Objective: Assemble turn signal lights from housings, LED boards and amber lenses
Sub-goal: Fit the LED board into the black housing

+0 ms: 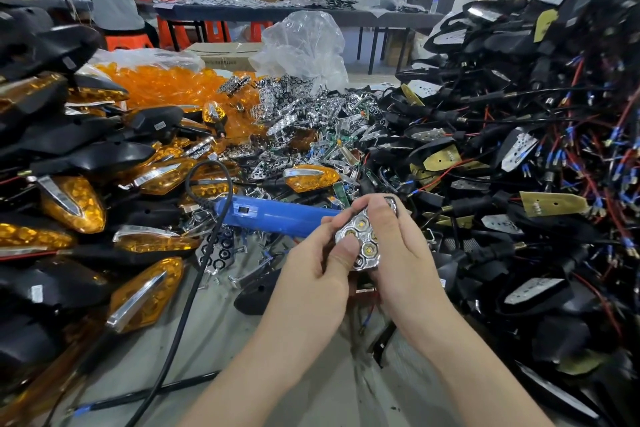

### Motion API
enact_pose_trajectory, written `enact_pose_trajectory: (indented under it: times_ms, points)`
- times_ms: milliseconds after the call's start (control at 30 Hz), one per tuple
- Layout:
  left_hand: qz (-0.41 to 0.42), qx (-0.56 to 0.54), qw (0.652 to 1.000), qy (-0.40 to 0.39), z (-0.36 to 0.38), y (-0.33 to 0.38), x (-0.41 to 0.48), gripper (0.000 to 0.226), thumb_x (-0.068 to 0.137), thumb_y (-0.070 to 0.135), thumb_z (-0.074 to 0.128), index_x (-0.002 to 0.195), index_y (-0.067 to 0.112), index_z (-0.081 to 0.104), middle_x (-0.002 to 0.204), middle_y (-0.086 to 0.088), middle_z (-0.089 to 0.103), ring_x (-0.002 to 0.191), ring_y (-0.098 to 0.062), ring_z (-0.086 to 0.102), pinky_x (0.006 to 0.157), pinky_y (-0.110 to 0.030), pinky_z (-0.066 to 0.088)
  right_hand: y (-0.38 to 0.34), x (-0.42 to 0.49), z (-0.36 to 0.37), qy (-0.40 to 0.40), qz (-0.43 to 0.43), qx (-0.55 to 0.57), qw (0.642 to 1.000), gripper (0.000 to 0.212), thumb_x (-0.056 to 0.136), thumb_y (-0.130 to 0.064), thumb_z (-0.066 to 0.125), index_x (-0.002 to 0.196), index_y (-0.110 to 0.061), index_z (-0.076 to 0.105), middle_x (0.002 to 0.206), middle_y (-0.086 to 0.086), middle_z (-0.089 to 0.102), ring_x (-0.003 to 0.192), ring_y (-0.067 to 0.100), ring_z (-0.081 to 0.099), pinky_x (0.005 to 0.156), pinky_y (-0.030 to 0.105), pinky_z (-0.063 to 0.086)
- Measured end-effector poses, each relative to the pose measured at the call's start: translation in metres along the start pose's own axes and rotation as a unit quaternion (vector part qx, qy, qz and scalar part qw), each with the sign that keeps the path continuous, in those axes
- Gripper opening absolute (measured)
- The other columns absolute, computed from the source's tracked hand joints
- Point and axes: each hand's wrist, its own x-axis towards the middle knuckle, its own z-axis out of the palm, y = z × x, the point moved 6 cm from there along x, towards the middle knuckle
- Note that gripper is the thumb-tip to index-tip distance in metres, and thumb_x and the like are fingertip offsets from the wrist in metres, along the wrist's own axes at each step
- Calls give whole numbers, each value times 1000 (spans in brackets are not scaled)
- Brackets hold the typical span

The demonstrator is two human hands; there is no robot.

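Both hands hold one chrome reflector [363,239] with honeycomb cells and lit-looking LEDs, seated in a black housing that is mostly hidden. My left hand [311,274] presses its thumb on the reflector's lower left. My right hand [398,253] wraps round the piece from the right. Red and blue wires [367,317] hang below it. Loose amber lenses [166,83] are heaped at the back left. Chrome reflectors [311,114] lie piled in the middle.
Finished amber-and-black turn signals [72,201] stack up on the left. Wired black housings [519,149] tower on the right. A blue corded tool [273,215] lies just behind my hands, its black cable [187,305] running toward me. A person sits at the far left.
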Motion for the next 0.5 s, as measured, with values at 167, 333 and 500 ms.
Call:
enact_pose_trajectory:
  times_ms: [167,333,500]
  points:
    - [-6,4,1000,4,-6,1,2,24,96,39,50,107,24,65,64,2,54,55,-15,50,51,-22,43,-1,-1,6,-34,31,66,997,32,81,-62,61,97,-35,71,103,1,75,62,26,67,43,33,50]
    - [55,133,990,13,-24,17,5,33,96,52,45,96,30,69,80,20,71,73,6,65,65,-11,48,-10,3,-7,37,19,164,986,22,94,-36,66,85,-20,78,92,8,78,93,25,76,75,34,62]
    - [49,325,933,148,-79,18,9,25,101,45,42,98,35,65,83,20,68,73,0,64,67,-33,55,-28,9,-38,84,15,350,933,6,101,-17,53,98,-17,58,75,-2,61,63,12,61,55,23,53]
